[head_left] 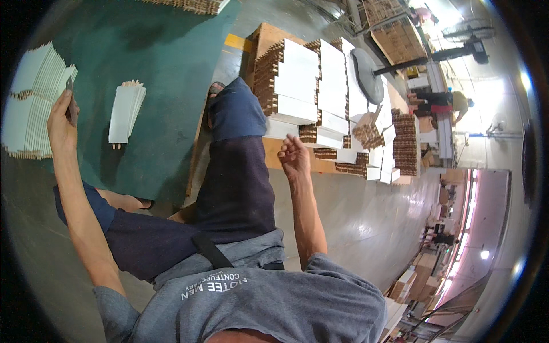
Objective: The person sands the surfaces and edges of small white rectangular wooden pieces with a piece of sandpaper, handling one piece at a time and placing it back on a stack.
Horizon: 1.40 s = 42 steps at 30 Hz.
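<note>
My left hand (62, 123) is closed round a thin, dark, flat piece (72, 103) whose kind I cannot make out. It is raised beside a tall stack of white boards (34, 114) at the left of the green surface (166, 74). To the right of that hand, a small fanned bundle of white slats (126, 114) with wooden ends lies on the green surface. My right hand (295, 157) hovers palm up with loosely curled fingers and nothing visible in them. It is nearest to the piled white boards (294, 83) on a wooden pallet.
A dark oval panel on a pole (368, 74) stands over the pallet stacks. More boards (189, 4) lie at the far edge of the green surface. Brown stacked pieces (405, 143) stand farther right. A person (440, 104) is in the background, near a fan (469, 31).
</note>
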Tool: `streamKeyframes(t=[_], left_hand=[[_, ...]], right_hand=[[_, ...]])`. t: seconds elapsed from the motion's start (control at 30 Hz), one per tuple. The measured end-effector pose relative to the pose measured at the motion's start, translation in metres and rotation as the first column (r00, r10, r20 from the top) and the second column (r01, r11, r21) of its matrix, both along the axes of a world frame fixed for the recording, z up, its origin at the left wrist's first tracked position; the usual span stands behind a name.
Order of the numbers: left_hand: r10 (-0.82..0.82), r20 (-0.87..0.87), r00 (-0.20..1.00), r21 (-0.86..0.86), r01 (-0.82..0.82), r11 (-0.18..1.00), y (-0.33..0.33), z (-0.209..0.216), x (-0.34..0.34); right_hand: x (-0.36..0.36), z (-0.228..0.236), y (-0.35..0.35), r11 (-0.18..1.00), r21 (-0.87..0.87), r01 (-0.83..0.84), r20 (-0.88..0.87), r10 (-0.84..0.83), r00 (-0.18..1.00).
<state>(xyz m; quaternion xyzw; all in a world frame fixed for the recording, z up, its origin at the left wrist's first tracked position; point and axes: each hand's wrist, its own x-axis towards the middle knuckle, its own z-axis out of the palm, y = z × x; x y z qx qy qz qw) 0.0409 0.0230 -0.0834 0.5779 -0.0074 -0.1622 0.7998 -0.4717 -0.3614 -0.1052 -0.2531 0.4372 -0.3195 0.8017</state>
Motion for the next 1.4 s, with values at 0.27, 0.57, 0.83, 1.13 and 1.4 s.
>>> streamKeyframes(t=[0.27, 0.57, 0.83, 1.13, 1.4], left_hand=[[-0.049, -0.108, 0.993, 0.136, 0.064, 0.989, -0.006, -0.036, 0.000], [-0.144, -0.150, 0.978, 0.141, 0.166, 0.976, -0.020, -0.043, -0.013], [-0.121, -0.113, 0.986, 0.067, 0.129, 0.989, -0.020, -0.024, -0.020], [-0.057, -0.095, 0.994, 0.055, 0.063, 0.997, -0.045, 0.014, -0.057], [-0.016, -0.016, 1.000, 0.070, 0.017, 0.997, -0.052, 0.042, -0.077]], right_hand=[[-0.006, -0.157, -0.031, 0.948, 0.239, 0.211, -0.331, -0.125, 0.935], [0.047, -0.186, -0.049, 0.940, 0.059, 0.335, -0.321, -0.300, 0.898], [0.026, -0.143, -0.028, 0.993, -0.028, 0.112, -0.417, -0.113, 0.902], [-0.020, -0.004, 0.071, 0.917, -0.383, -0.112, 0.040, 0.137, 0.990], [0.094, 0.135, 0.041, 0.868, -0.451, -0.207, 0.205, 0.327, 0.922]])
